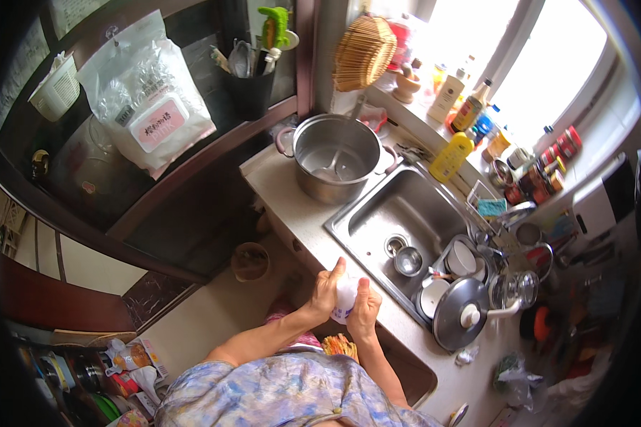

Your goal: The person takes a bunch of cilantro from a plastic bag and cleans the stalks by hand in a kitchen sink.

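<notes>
A small white packet with purple printing (346,300) is gripped between my two hands, close to the counter's front edge. My left hand (325,292) holds its left side, thumb pointing up. On its right side is my right hand (364,308), with the thumb also raised. The fingers hide part of the packet, and its contents cannot be made out. Just beyond my hands lies the stainless steel sink (374,213), with a small metal bowl (408,261) beside its drain. A large two-handled steel pot (331,184) stands on the counter, a ladle (337,155) leaning inside it.
White bowls (461,258) and a lidded dark pan (454,320) crowd the sink's right end. A yellow detergent bottle (452,157) stands behind the sink. Several bottles and jars line the windowsill (424,115). On the floor at left is a bin (250,261).
</notes>
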A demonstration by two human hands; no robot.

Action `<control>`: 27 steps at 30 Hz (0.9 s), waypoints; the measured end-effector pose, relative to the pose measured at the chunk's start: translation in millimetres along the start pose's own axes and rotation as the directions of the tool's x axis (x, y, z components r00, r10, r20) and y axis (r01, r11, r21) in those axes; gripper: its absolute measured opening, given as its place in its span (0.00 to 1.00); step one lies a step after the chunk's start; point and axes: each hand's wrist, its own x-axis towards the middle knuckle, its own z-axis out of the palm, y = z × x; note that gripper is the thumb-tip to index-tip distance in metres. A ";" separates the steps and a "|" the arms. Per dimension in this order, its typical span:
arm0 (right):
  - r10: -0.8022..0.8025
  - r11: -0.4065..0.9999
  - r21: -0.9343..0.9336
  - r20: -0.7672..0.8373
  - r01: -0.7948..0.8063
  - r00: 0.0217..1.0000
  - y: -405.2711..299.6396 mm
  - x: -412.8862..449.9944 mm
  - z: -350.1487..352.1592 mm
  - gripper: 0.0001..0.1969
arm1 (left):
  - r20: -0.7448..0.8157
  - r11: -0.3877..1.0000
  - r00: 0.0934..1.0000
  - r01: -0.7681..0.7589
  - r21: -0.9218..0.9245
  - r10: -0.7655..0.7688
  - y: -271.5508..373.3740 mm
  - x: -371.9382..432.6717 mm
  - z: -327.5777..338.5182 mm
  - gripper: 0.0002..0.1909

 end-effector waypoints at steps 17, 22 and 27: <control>0.334 0.941 -0.121 0.205 -0.315 0.920 -0.6 149.4 129.8 0.16 | -0.264 0.658 0.704 -0.370 0.656 0.659 138.7 161.5 -202.7 0.10; 0.335 0.942 -0.049 0.204 -0.332 0.920 3.9 178.7 158.0 0.17 | 0.008 0.988 0.989 -0.146 -0.048 0.147 187.9 148.4 -186.3 0.22; 0.402 0.915 -0.092 0.235 -0.392 0.885 21.4 194.2 174.5 0.23 | -0.183 0.993 0.978 -0.091 0.075 0.104 174.8 145.4 -196.2 0.18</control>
